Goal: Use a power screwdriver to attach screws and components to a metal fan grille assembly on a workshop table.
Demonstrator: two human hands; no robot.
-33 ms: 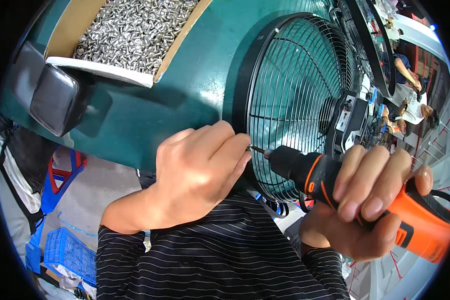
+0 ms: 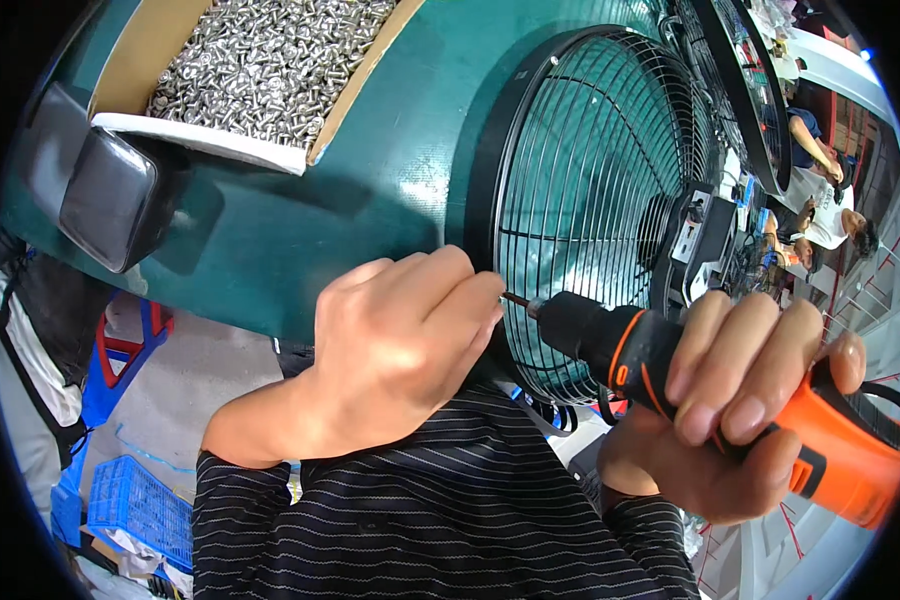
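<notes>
Broadly, a green table (image 2: 255,265) fills the upper left and middle of the view, its near edge curving toward the person. At the far right, another person in a white top (image 2: 825,215) appears in the background. The worker's own dark top with thin pale stripes (image 2: 430,510) spans the bottom. A round black fan guard (image 2: 590,240) rests on the table, right of centre, its band-like rim toward the left and a dark housing (image 2: 685,240) at its right; a second guard (image 2: 768,95) is partly visible behind it. At the upper left, a cardboard box (image 2: 205,140) sits on the table, with a glossy black container (image 2: 110,200) just beside its lower corner. A blue basket (image 2: 140,510) stands below table level at the lower left.

Smaller still is the black-and-orange power screwdriver (image 2: 625,350), lying across the right of the view in front of the guard, its nose pointing left. The right hand (image 2: 730,410) is wrapped firmly around its body. The left hand (image 2: 400,330) is beside the guard's near rim, thumb and fingers pressed together; what they pinch is hidden. The slim bit (image 2: 515,299) reaches right to those fingertips. Smallest are the silvery screws (image 2: 270,70), heaped loosely inside the cardboard box.
</notes>
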